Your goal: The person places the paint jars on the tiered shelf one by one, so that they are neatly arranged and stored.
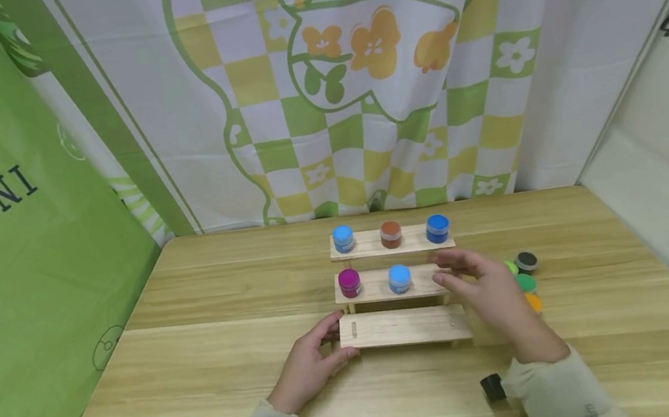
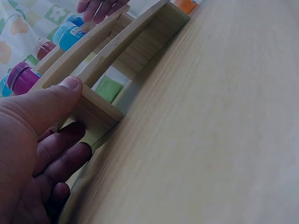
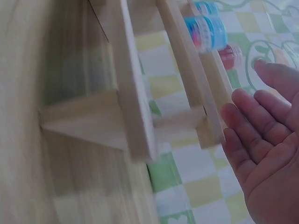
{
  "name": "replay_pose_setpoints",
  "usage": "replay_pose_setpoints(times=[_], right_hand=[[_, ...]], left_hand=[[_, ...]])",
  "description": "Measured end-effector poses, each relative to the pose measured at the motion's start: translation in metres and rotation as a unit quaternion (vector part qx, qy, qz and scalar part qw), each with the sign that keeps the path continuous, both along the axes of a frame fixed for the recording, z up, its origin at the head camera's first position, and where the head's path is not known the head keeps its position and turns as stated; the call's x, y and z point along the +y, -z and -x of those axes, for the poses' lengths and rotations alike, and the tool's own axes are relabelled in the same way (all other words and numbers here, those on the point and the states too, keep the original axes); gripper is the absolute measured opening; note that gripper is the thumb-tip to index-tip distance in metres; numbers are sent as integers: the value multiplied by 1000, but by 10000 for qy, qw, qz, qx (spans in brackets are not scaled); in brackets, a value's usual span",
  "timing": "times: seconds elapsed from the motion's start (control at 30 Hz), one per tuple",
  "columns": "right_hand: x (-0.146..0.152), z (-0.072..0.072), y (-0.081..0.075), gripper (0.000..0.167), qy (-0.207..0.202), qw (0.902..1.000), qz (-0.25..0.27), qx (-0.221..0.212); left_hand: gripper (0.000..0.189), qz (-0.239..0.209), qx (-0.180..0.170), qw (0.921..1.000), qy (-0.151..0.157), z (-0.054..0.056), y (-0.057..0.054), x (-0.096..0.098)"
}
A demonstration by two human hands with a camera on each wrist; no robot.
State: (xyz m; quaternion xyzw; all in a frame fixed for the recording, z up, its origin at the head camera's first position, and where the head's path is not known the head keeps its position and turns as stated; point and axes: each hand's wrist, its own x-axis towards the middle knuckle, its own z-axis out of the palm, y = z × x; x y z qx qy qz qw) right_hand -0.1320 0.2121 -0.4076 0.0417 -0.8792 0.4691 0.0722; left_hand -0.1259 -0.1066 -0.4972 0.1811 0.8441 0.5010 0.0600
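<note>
A three-step wooden rack (image 1: pixel 406 327) stands on the table. My left hand (image 1: pixel 312 366) holds the left end of its lowest step, and in the left wrist view the thumb (image 2: pixel 58 100) lies against the wood. Nothing is in my right hand (image 1: pixel 489 290), which is at the right end of the middle step with fingers loosely bent, as the right wrist view shows. A purple jar (image 1: pixel 349 284) and a light blue jar (image 1: pixel 400 279) sit on the middle step. On the top step are another light blue jar (image 1: pixel 343 240), a brown jar (image 1: pixel 390 235) and a dark blue jar (image 1: pixel 437 229).
Right of the rack, partly behind my right hand, stand a black-lidded jar (image 1: pixel 526 262), a green one (image 1: pixel 525 283), an orange one (image 1: pixel 533 303) and a lime one (image 1: pixel 511 267). A patterned curtain (image 1: pixel 375 128) hangs behind the table (image 1: pixel 225 283).
</note>
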Motion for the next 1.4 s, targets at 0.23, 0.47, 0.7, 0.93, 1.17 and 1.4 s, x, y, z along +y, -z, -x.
replay_pose_setpoints(times=[0.23,0.47,0.7,0.93,1.17,1.4], right_hand=[[18,1,-5,43,195,9995,-170,161],[36,4,-4,46,431,9987,-185,178],[49,3,-5,49,685,9974,-229,48],[61,5,-1,49,818,9965,-139,-12],[78,5,3,54,1036,9945,32,-150],[87,6,8,51,1236,9919,302,-54]], left_hand=[[74,-11,-6,10000,18,0,0,-1],[74,-37,-3,10000,28,-1,0,0],[74,-71,-10,10000,26,0,-1,0],[74,-43,1,10000,18,-1,-1,-1],[75,-46,3,10000,19,-1,-1,-1],[75,-36,29,10000,-11,0,1,-1]])
